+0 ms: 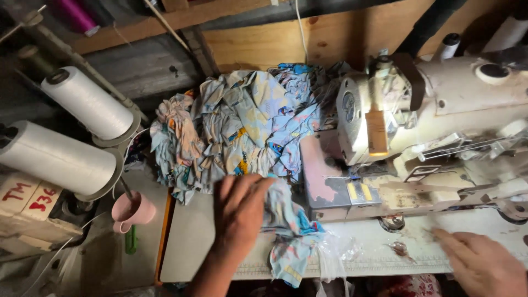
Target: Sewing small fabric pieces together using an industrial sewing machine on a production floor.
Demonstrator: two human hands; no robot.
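Right hand (484,264): lower right, flat on surface (192,242), fingers spread, holding nothing; blurred. Left hand (239,209): palm down on printed blue cloth piece (291,236), fingers extended, pressing rather than gripping. Cloth piece: on surface front, draping over near edge, just left of sewing machine (429,115). Cloth pile (242,121): same print, heaped behind left hand, against machine's left side. Thread cones (77,132): two, white, far left. Pink cup (135,212): below cones, left of surface.
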